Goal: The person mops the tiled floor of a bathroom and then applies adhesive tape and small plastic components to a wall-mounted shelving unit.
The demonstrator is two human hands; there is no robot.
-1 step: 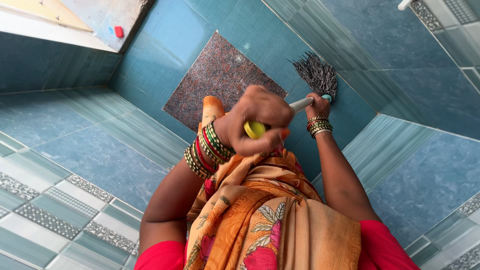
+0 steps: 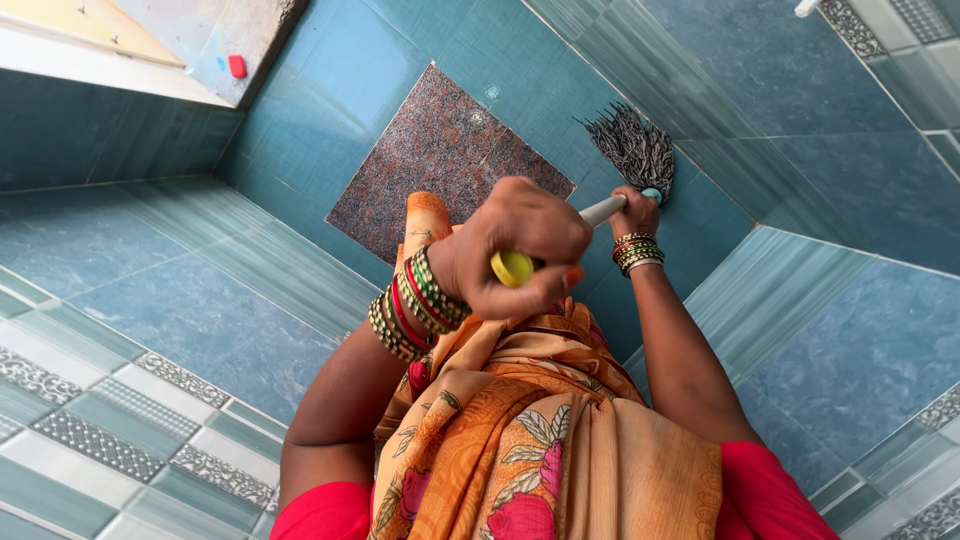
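Observation:
I look down a mop whose pale handle point(image 2: 601, 209) ends in a yellow cap point(image 2: 513, 267). My left hand point(image 2: 515, 245), with green, red and gold bangles at the wrist, is shut around the handle's top just behind the cap. Farther down the shaft, my right hand point(image 2: 635, 213), also wearing bangles, grips it close to the mop head. The dark grey stringy mop head point(image 2: 634, 148) rests on the blue tiled floor point(image 2: 330, 90) near the corner of the walls.
A speckled reddish-brown stone slab point(image 2: 430, 160) is set in the floor left of the mop head. Blue tiled walls point(image 2: 860, 340) close in on both sides. A small red object point(image 2: 237, 65) lies on a grey ledge at top left. Orange flowered cloth point(image 2: 530, 430) hangs below my hands.
My left hand and the yellow cap have shifted very slightly down and right. The mop head stays where it was.

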